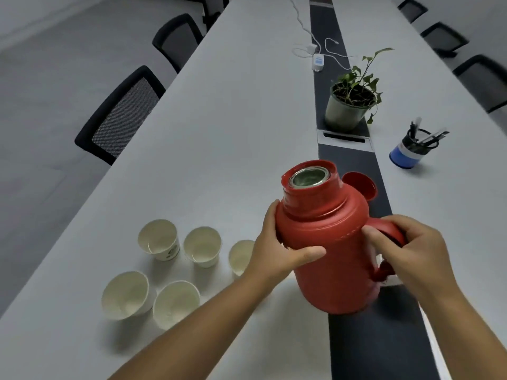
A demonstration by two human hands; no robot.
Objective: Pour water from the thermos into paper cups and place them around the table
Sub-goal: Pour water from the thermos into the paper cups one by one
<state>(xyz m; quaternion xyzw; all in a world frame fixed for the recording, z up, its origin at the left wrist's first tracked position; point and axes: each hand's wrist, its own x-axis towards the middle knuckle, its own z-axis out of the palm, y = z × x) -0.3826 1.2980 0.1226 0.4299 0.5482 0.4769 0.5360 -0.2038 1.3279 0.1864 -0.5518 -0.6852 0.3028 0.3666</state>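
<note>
left hand (277,242): steadied thermos (326,242) body
right hand (411,250): gripped handle, ready to pour
cups (157,238): clustered, apparently unfilled

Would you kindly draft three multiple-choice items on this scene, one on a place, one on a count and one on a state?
1. Where does the red lid lie?
A. Just behind the thermos, on the dark centre strip
B. Inside a paper cup
C. On a chair

2. How many paper cups are in view?
A. Three
B. Five
C. Eight

3. What is the state of the thermos?
A. Capped and lying on its side
B. Open at the mouth, held by both hands
C. Open and standing untouched

Answers:
1. A: the lid sits on the dark strip right behind the thermos shoulder.
2. B: three cups form the far row and two the near row, one partly hidden by the left hand.
3. B: the metal mouth shows uncovered, the left hand clasps the body and the right hand has its grip at the handle.
</note>
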